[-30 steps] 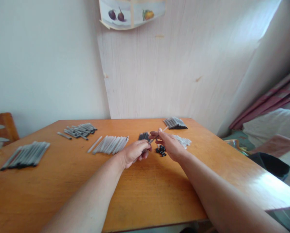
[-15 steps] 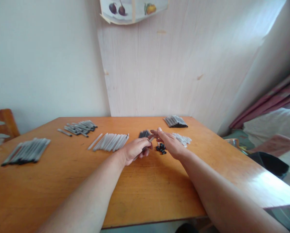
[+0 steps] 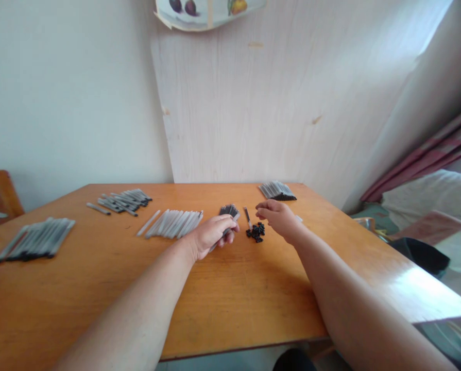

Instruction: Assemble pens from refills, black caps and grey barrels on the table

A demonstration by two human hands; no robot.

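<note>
My left hand (image 3: 217, 232) is closed around a slim grey pen barrel (image 3: 214, 247), whose lower end sticks out below the palm. Just beyond that hand lies a bundle of dark pen refills (image 3: 229, 209), partly covered by it. My right hand (image 3: 276, 216) hovers to the right with fingers curled together; whatever is in them, if anything, is too small to make out. It hides most of a pile of small white pieces (image 3: 299, 218). Between the hands are a heap of small black pieces (image 3: 256, 232) and a single dark refill (image 3: 247, 214).
White pen barrels (image 3: 174, 223) lie in a row left of centre. Pens with black ends form groups at the far left (image 3: 37, 238), back left (image 3: 124, 201) and back right (image 3: 277, 190) of the wooden table (image 3: 230, 304). A wooden chair (image 3: 2, 193) stands at the left.
My right hand has drawn away from the left one, moving right over the white pieces, and its fingers have curled. The single refill has come into view. My left hand keeps its grip.
</note>
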